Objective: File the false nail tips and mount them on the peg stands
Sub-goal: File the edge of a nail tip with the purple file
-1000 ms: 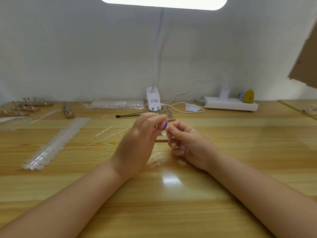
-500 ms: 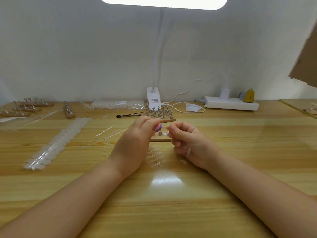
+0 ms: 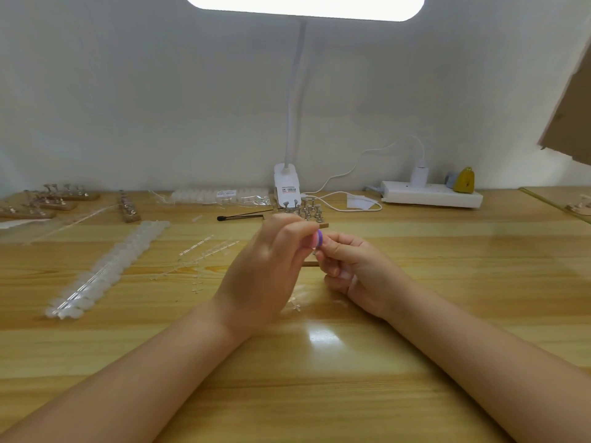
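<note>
Hands sit a bit higher than half a second ago, now covering more of the peg stand [image 3: 315, 215] behind them. Left hand [image 3: 268, 266] pinches a pink-purple nail file [image 3: 317, 239], end-on toward the right hand [image 3: 355, 270], whose fingertips pinch something tiny, presumably a nail tip; too small to tell orientation.

A white clip lamp [image 3: 287, 183] stands at the back edge of the wooden tabletop [image 3: 319, 378], against the wall. Right of the lamp lies a white power strip [image 3: 431, 195] with a plugged-in charger [image 3: 419, 175], its cable [image 3: 348, 203] looping back toward the lamp. A yellow object [image 3: 463, 181] sits beside the strip's right end.
</note>
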Tool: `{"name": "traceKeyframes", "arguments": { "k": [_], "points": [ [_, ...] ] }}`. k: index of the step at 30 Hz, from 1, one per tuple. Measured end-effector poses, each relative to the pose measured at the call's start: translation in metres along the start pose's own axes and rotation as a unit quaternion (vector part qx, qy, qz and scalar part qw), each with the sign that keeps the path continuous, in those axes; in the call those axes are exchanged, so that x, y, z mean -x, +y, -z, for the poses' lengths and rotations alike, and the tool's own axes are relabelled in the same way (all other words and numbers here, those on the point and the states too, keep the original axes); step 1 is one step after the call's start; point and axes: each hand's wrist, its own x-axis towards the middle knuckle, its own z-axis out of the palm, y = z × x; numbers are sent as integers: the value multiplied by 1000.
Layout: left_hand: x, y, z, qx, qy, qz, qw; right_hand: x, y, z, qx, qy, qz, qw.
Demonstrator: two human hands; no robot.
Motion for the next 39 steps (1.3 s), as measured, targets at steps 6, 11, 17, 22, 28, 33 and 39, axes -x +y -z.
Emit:
{"name": "traceKeyframes", "arguments": {
  "k": [6,11,17,22,28,33,39],
  "points": [
    [3,-16,6,-23,9,80,996,-1,-1,1,-12,7,-12,1000],
    [-1,-1,0,19,7,-38,999,0,0,2,-25,-1,8,1000],
    [3,-14,6,-51,1,35,998,-2,-3,3,-25,-2,-30,999],
    [-2,0,1,-38,2,-69,997,-1,-4,2,4,-30,-36,999],
    [2,-12,7,-41,7,17,999,-2,-3,3,3,-34,-43,999],
    [0,1,-1,13,-18,-33,999,0,-3,3,8,-39,-30,999],
    [1,-4,4,16,1,35,999,0,-2,3,31,-39,-28,998]
  ]
}}
